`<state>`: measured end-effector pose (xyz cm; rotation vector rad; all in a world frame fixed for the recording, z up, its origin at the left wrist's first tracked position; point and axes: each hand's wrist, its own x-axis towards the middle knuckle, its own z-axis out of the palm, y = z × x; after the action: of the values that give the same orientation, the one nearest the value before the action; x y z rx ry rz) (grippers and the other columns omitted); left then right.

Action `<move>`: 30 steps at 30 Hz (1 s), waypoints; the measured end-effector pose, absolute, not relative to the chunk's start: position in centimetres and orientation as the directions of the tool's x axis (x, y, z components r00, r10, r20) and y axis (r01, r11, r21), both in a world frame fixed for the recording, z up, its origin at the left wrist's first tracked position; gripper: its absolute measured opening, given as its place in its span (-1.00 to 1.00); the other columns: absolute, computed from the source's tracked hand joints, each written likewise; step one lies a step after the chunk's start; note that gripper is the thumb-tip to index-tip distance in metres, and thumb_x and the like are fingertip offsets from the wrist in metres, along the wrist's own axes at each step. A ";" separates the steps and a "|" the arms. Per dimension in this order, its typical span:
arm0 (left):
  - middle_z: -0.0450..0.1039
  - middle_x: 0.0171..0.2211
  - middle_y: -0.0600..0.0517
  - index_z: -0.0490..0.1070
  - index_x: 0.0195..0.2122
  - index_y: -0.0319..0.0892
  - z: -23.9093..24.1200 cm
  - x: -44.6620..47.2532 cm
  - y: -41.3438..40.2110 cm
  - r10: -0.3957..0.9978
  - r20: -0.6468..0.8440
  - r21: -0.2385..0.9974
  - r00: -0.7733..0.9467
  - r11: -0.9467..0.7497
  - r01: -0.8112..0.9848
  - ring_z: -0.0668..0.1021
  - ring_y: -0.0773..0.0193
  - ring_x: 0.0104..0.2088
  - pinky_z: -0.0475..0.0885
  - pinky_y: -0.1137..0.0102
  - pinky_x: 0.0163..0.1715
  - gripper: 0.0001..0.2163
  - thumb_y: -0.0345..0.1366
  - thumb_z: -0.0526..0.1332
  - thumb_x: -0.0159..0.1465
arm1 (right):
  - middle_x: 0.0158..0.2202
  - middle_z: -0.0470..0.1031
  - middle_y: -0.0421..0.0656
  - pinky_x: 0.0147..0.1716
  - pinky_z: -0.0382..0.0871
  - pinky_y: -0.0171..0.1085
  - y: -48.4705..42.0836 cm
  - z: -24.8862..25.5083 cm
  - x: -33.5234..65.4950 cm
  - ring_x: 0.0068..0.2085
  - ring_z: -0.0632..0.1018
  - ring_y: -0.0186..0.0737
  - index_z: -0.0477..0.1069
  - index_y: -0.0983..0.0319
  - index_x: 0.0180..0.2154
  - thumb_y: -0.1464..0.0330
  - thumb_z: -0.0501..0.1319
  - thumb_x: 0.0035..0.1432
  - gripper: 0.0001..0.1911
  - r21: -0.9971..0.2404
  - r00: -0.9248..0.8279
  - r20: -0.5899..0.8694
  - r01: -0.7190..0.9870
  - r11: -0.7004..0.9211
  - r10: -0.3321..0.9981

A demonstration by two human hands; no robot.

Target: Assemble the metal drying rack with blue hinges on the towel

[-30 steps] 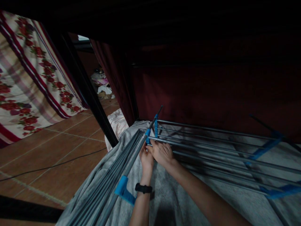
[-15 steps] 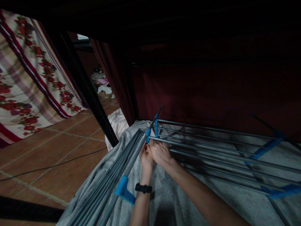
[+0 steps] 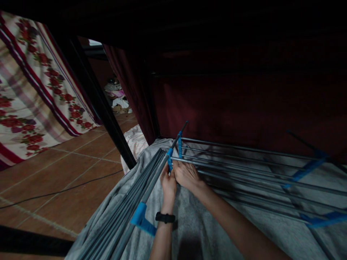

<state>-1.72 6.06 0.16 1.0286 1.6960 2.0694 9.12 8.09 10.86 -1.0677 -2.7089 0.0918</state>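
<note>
A rack frame of grey metal rods with blue plastic brackets lies on a grey blanket (image 3: 195, 220). My left hand (image 3: 168, 184), with a black band on its wrist, is closed around the lower part of a blue bracket (image 3: 170, 159) on the long grey pole (image 3: 157, 177). Close beside it, my right hand (image 3: 187, 174) grips a grey rod at its end near that bracket; the fingertips are partly hidden. Several crossing rods (image 3: 244, 179) run right to other blue brackets (image 3: 306, 172). Nearer me, another blue bracket (image 3: 142, 218) sits on the pole.
A bundle of loose grey rods (image 3: 130, 195) lies along the blanket's left side. Left of it rises a black post (image 3: 100, 97), with a dark cable (image 3: 70, 188) on the tiled floor (image 3: 51, 173). A dark red curtain (image 3: 230, 104) hangs behind; a flowered cloth (image 3: 40, 90) hangs left.
My right hand has shifted slightly away from the blue bracket, showing more of it. The pole and its near bracket have moved a little left. My left hand stays at the bracket.
</note>
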 end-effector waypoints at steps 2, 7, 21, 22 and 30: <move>0.70 0.14 -0.19 0.63 0.05 -0.18 -0.2 -1.6 5.8 0.623 0.328 0.944 -0.710 -0.250 0.216 0.67 -0.07 0.21 0.49 0.05 0.35 -0.65 -0.25 0.30 0.25 | 0.16 0.66 0.12 0.05 0.53 -0.13 8.0 10.9 9.3 0.09 0.69 0.02 0.49 0.26 0.21 0.42 -0.10 0.52 -0.53 -0.149 -0.720 0.183 0.653 0.743 0.669; 0.72 0.10 -0.18 0.63 0.03 -0.17 -0.1 -1.6 5.1 0.644 0.308 0.952 -0.701 -0.207 0.227 0.71 -0.07 0.14 0.54 0.06 0.28 -0.67 -0.25 0.31 0.25 | 0.29 0.59 0.13 0.11 0.51 -0.13 7.9 11.2 9.7 0.14 0.68 0.01 0.41 0.26 0.33 0.44 -0.11 0.52 -0.48 -0.149 -0.721 0.157 0.658 0.738 0.675; 0.74 0.02 -0.16 0.63 -0.06 -0.14 0.2 -1.2 5.6 0.639 0.261 0.964 -0.724 -0.207 0.165 0.72 -0.06 0.08 0.52 0.06 0.27 -0.72 -0.25 0.29 0.23 | 0.24 0.62 0.09 0.09 0.51 -0.09 8.3 10.1 9.6 0.15 0.66 0.03 0.46 0.27 0.22 0.46 -0.10 0.52 -0.54 -0.159 -0.745 0.116 0.639 0.753 0.657; 0.74 0.01 -0.16 0.63 -0.06 -0.14 0.3 -1.2 5.6 0.638 0.258 0.965 -0.726 -0.203 0.165 0.72 -0.06 0.07 0.52 0.06 0.28 -0.73 -0.25 0.28 0.24 | 0.23 0.62 0.08 0.09 0.51 -0.10 8.3 10.0 9.6 0.15 0.66 0.03 0.46 0.27 0.22 0.47 -0.10 0.53 -0.54 -0.159 -0.744 0.110 0.642 0.750 0.660; 0.74 0.02 -0.14 0.62 -0.05 -0.12 0.3 -1.2 5.6 0.633 0.268 0.963 -0.726 -0.174 0.204 0.71 -0.02 0.09 0.52 0.09 0.28 -0.74 -0.24 0.27 0.27 | 0.21 0.63 0.10 0.09 0.51 -0.12 8.4 9.6 9.8 0.15 0.68 -0.02 0.45 0.26 0.21 0.48 -0.10 0.52 -0.56 -0.169 -0.757 0.063 0.634 0.755 0.650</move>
<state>-1.17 5.63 0.25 0.9609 1.7854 1.9722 9.80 8.42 9.55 -1.0396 -2.8314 0.2085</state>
